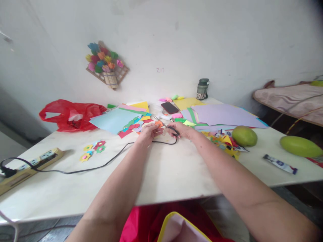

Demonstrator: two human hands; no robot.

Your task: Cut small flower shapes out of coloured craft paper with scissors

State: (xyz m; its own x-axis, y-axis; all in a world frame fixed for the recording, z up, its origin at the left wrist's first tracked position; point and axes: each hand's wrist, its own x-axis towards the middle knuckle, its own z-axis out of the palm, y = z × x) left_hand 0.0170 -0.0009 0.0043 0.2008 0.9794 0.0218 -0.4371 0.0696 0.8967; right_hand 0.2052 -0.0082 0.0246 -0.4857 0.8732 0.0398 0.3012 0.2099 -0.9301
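Observation:
My right hand (183,130) is closed round the black handles of a pair of scissors (174,130). Their thin blades point up and left, toward my other hand. My left hand (150,131) has its fingers bent around a small piece of orange paper (158,124), close to the blades; its exact grip is partly hidden. Just beyond and left of it lie cut paper shapes (133,127) in red, green and purple, beside light blue paper sheets (114,120). Small paper flowers (96,149) rest on the table farther left.
A black cable (101,166) runs from a power strip (32,168) to near my hands. A red plastic bag (70,116), phone (170,108), purple paper (224,114), bottle (202,89), paper scraps (227,143), green mangoes (244,136) and a tube (280,164) lie around the table (174,178).

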